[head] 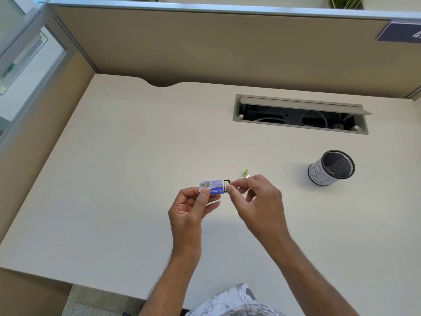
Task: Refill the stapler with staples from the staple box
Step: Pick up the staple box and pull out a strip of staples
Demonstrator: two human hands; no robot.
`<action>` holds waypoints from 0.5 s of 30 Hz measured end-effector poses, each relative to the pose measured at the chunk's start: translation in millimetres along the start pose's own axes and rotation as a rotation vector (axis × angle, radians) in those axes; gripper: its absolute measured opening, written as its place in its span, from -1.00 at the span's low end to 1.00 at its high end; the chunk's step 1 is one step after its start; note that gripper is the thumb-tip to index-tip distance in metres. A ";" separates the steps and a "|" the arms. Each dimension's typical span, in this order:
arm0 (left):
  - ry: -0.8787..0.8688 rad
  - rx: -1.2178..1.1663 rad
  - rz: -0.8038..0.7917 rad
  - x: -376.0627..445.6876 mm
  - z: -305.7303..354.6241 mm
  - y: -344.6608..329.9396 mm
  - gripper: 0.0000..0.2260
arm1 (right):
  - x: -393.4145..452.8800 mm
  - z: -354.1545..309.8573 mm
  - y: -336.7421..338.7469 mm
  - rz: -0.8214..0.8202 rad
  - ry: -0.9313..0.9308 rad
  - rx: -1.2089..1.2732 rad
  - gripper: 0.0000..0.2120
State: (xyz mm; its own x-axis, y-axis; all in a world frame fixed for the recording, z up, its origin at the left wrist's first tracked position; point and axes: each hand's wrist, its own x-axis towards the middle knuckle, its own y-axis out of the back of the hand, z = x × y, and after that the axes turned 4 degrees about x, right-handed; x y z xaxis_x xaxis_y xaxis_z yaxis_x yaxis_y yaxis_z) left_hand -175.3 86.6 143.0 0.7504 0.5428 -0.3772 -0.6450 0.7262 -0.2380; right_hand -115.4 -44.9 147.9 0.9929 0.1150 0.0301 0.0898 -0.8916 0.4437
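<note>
Two hands meet just below the centre of the frame, above a pale desk (127,179). The left hand (189,210) grips a small blue and white staple box (210,187), thumb across its printed top and fingers curled beneath. The box is held off the desk, and its inner tray (226,184) pokes out a little at the right end. The right hand (255,197) pinches at that tray end with thumb and forefinger, the other fingers loosely bent. Just beyond the right hand's knuckles, a small metal object with a green tip (245,174) shows on the desk, mostly hidden; whether it is the stapler I cannot tell. To the right of centre stands a black mesh cup (331,168) wrapped in white paper with writing on it. Above it, in the upper right, a cable hatch (300,114) sits open in the desk, cords visible inside. Beige partition walls (205,46) fill the top of the frame.
</note>
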 end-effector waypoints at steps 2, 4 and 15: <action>0.003 0.005 0.003 -0.4 -1.1 -0.4 -0.96 | 0.3 -1.2 -0.6 -0.006 -0.041 -0.011 -0.97; 0.010 0.007 0.007 -0.9 -2.0 -0.8 -0.94 | 1.3 -2.1 -0.1 -0.015 -0.070 -0.023 -0.95; 0.018 -0.002 0.012 -0.5 -2.9 -3.4 -0.98 | 1.0 -4.7 1.8 0.008 -0.047 -0.035 -0.92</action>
State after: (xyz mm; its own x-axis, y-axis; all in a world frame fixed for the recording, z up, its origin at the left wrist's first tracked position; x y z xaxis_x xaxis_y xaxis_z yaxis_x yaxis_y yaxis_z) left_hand -173.9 82.7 141.4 0.7400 0.5440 -0.3956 -0.6543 0.7187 -0.2355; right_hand -114.6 -44.3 152.9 0.9962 0.0868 -0.0080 0.0802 -0.8767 0.4744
